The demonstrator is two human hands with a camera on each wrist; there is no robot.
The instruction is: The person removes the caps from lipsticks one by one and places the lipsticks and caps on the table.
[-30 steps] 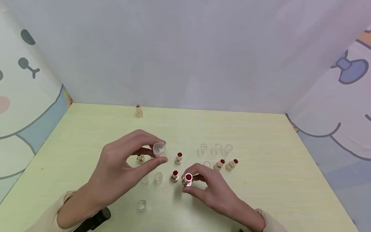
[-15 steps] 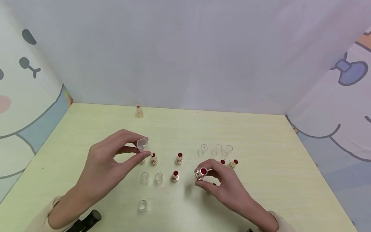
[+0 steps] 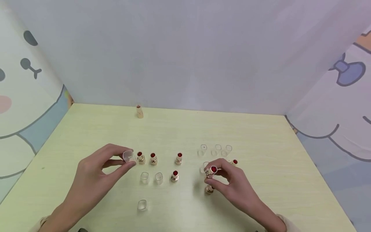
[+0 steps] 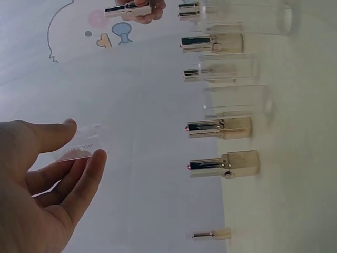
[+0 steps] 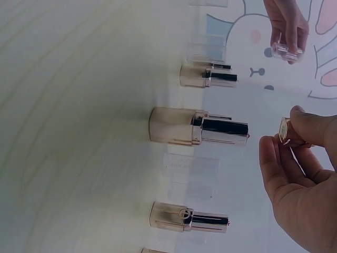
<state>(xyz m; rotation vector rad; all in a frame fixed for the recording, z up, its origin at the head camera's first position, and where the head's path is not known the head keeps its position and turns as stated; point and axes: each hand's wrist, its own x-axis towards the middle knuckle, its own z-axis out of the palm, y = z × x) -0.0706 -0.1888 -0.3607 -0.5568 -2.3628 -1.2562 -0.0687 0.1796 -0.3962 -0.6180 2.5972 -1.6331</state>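
My left hand [image 3: 92,175] pinches a clear plastic lipstick cap [image 3: 128,157] between thumb and fingers above the table's left part. The same cap [image 4: 84,141] shows faint lettering in the left wrist view. My right hand [image 3: 236,182] grips a gold lipstick [image 3: 212,171] with a dark red top, lifted off the table. Only the end of that lipstick [image 5: 287,132] shows past the fingers in the right wrist view. Just below it stands another lipstick [image 3: 210,189], partly hidden by the hand. Two upright lipsticks, one nearer [image 3: 140,158] and one further right [image 3: 153,159], are beside my left fingertips.
More lipsticks stand mid-table [image 3: 179,159], lower [image 3: 175,176] and at the far edge [image 3: 139,111]. Clear caps stand front left [image 3: 142,205], centre left [image 3: 159,178] and in a row at right [image 3: 218,149]. One lipstick [image 3: 234,162] is partly behind my right hand.
My left hand has moved left with the cap, uncovering lipsticks and caps behind it. My right hand has moved right with its lipstick, coming over the right-hand group.
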